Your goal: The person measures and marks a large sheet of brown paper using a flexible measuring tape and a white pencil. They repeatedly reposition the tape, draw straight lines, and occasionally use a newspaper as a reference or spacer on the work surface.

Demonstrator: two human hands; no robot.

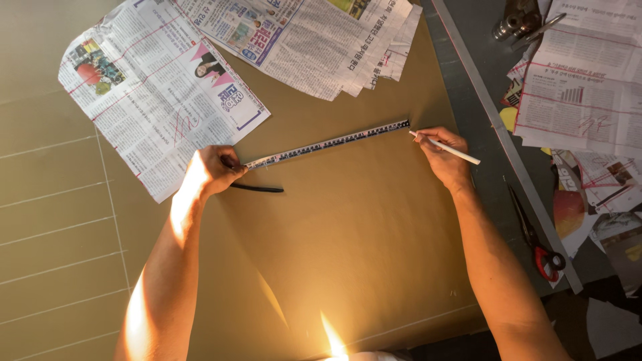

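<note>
A measuring tape [328, 142] lies stretched slantwise across a large olive-brown sheet [348, 234]. My left hand [212, 170] presses the tape's near end down at the left, with a dark curved strip [257, 189] trailing from under it. My right hand [445, 157] holds a white pencil [447, 149] with its tip at the tape's far end, fingers closed around it.
Newspaper sheets [157, 87] lie at the top left and top centre, more newspaper [578, 87] at the right. A long metal ruler [498, 127] runs diagonally along the sheet's right edge. Red-handled scissors [538, 244] lie beyond it. Metal parts [515, 23] sit at the top right.
</note>
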